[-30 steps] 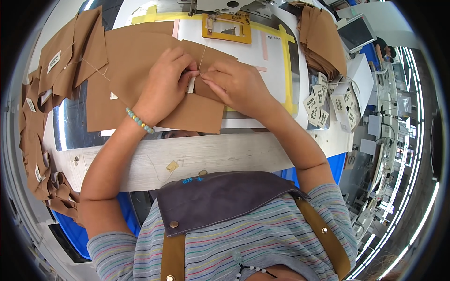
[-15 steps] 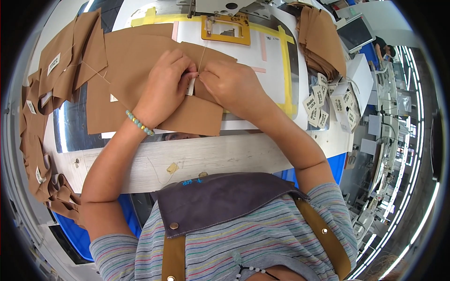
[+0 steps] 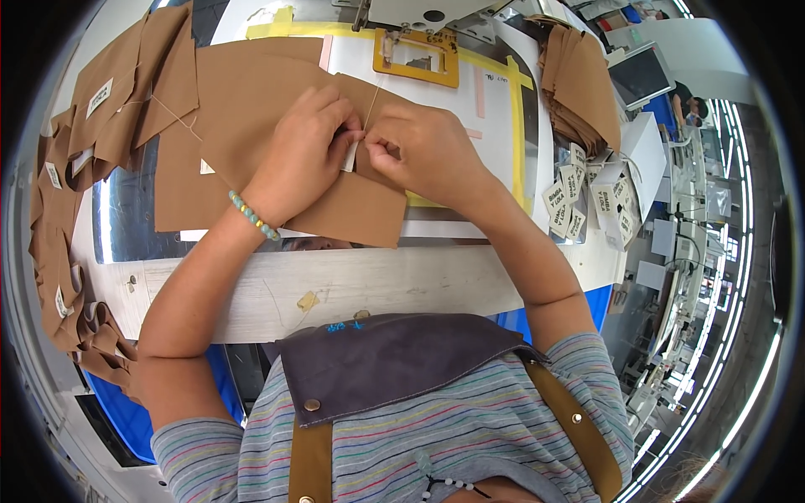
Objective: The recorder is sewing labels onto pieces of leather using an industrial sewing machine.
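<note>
the brown panels (image 3: 251, 101) lie flat and overlapping on the bench (image 3: 402, 281), under both hands and near the yellow frame (image 3: 381, 52). the left hand (image 3: 314, 138) has thumb and forefinger pinched together beside a pale label (image 3: 350, 158); it seems to have the lower end of a fine thread (image 3: 373, 105). the right hand (image 3: 423, 151) is curled, its thumb and forefinger nearly meeting beside that thread; whether it grips it, i cannot tell.

the panels look light and thin, stiff enough to keep straight edges yet likely soft enough to fold or crease. they should slide easily over one another, so a flat palm suits for steadying them, and a pinch at an edge or corner for lifting. the thread is probably next to weightless, slippery and easy to snap: best taken close to the cloth, in the fingertips. the label looks small and bendable, best held by its rim.
</note>
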Demonstrator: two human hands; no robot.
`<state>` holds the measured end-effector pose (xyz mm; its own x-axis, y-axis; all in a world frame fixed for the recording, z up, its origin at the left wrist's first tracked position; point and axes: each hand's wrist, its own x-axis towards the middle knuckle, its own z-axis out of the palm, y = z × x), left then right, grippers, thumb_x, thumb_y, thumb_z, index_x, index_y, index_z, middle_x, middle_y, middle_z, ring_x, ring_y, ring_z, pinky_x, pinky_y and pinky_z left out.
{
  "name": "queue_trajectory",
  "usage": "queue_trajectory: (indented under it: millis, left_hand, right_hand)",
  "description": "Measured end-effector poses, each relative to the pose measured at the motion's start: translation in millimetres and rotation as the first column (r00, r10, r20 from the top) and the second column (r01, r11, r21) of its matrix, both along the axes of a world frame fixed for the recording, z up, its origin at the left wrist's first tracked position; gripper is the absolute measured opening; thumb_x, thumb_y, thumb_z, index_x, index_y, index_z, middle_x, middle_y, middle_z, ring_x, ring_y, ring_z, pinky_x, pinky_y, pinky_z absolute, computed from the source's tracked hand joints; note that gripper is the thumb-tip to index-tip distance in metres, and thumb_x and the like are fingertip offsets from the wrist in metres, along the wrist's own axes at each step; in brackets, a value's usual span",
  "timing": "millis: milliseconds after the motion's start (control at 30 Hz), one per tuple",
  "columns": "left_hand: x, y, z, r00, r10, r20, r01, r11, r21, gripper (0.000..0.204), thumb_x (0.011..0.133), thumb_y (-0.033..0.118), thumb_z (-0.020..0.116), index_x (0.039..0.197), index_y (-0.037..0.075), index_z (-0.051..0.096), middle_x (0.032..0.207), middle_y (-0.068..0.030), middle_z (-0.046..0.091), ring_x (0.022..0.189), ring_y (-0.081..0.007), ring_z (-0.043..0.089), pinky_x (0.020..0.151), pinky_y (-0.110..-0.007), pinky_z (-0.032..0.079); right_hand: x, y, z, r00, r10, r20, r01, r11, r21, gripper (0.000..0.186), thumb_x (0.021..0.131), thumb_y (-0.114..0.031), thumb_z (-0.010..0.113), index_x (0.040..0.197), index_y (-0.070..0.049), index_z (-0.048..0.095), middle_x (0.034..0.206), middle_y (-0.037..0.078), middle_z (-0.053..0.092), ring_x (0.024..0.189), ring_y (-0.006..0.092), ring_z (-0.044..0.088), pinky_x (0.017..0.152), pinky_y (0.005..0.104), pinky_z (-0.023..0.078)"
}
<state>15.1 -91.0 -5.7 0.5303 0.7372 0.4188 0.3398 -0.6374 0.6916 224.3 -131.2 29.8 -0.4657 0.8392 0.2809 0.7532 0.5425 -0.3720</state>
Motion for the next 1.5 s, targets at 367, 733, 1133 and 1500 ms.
queue_trajectory:
  millis: [367,733,1133,1500]
  left_hand:
    - [3,1,-2,1.0,0.003,0.018,-0.003,1.0,0.02,0.011,0.09,-0.006,0.072,0.094,0.0,0.064,0.098,-0.0133,0.06,0.097,-0.0355,0.057,0.086,-0.044,0.05]
    - [-1,1,-3,1.0,0.006,-0.015,-0.006,1.0,-0.003,0.006,0.091,0.0,0.071,0.093,0.001,0.066,0.1,-0.0135,0.063,0.101,-0.0356,0.059,0.089,-0.046,0.051]
    - [4,-1,9,1.0,-0.004,-0.006,0.004,1.0,0.025,0.009,0.09,-0.002,0.071,0.092,0.002,0.063,0.1,-0.0156,0.063,0.096,-0.0393,0.059,0.085,-0.048,0.05]
    - [4,-6,2,0.991,-0.032,-0.128,0.013,0.989,-0.15,0.004,0.099,-0.001,0.071,0.097,-0.001,0.067,0.099,-0.0089,0.062,0.087,-0.0246,0.059,0.077,-0.035,0.048]
  right_hand:
    - [0,-13,-9,0.988,0.004,0.155,-0.037,0.976,0.213,0.011,0.089,-0.011,0.08,0.096,-0.004,0.075,0.091,0.005,0.071,0.076,0.0255,0.071,0.062,0.0372,0.058]
    - [-4,2,-1,0.998,0.008,0.056,-0.011,0.998,0.064,0.012,0.086,-0.011,0.074,0.076,-0.005,0.07,0.083,0.006,0.068,0.071,0.0271,0.07,0.063,0.0394,0.057]
    - [1,-10,-6,0.991,-0.002,-0.136,0.0,1.0,-0.013,0.013,0.089,-0.019,0.078,0.085,-0.007,0.074,0.086,0.007,0.071,0.076,0.0292,0.07,0.066,0.0405,0.056]
    - [149,-113,37,0.722,-0.672,-0.163,0.691,0.709,0.138,0.023,0.096,-0.03,0.078,0.1,-0.008,0.082,0.101,0.009,0.078,0.092,0.0322,0.074,0.079,0.0406,0.058]
